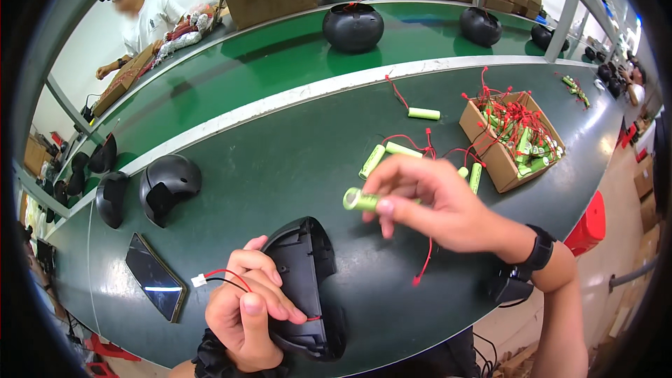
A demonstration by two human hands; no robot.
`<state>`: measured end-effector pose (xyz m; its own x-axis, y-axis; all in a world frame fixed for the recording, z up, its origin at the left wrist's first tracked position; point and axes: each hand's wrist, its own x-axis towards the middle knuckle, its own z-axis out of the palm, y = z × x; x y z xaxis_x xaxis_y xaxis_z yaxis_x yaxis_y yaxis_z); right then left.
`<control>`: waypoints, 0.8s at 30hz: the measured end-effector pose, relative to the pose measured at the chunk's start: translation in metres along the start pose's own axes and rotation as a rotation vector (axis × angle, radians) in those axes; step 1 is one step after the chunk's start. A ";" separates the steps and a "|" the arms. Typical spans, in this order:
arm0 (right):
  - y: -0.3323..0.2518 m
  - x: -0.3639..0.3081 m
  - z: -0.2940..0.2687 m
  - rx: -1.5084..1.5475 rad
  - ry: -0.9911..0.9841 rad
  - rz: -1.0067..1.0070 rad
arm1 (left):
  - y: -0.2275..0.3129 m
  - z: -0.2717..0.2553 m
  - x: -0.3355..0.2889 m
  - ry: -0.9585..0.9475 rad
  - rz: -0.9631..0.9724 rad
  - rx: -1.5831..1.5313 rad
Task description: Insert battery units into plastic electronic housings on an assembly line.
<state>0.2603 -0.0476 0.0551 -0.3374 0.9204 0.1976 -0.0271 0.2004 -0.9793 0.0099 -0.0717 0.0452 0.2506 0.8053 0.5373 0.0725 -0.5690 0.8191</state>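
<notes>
My left hand (248, 308) is closed at the left side of a curved black plastic shell (297, 259), its hollow side facing up. A red and black wire lead with a white plug (199, 281) sticks out beside its fingers, and a short bit of red wire shows at the fingertips inside the shell. Over the table, my right hand (441, 203) pinches a green cylindrical battery (360, 200) between thumb and fingers. A red lead with a small red plug (418, 280) hangs below that hand. Several more green batteries (373, 161) with red leads lie just beyond it.
A cardboard box (498, 161) full of wired batteries stands at the right. Black shells (170, 185) and a phone (155, 278) lie at the left. Beyond a pale rail, round black housings (353, 28) sit on a green belt. A person (143, 17) is at the far left.
</notes>
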 end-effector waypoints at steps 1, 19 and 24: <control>0.003 -0.003 0.005 0.049 -0.044 0.068 | 0.001 0.000 0.000 -0.030 -0.002 -0.022; 0.008 -0.020 0.033 0.391 -0.046 0.448 | 0.026 0.010 0.011 -0.291 0.048 -0.054; 0.017 -0.021 0.029 0.595 -0.131 0.562 | 0.020 0.010 0.011 -0.275 0.151 -0.036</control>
<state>0.2393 -0.0736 0.0326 -0.5552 0.7762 -0.2987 -0.3024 -0.5230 -0.7969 0.0239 -0.0759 0.0652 0.5078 0.6345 0.5828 -0.0184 -0.6683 0.7436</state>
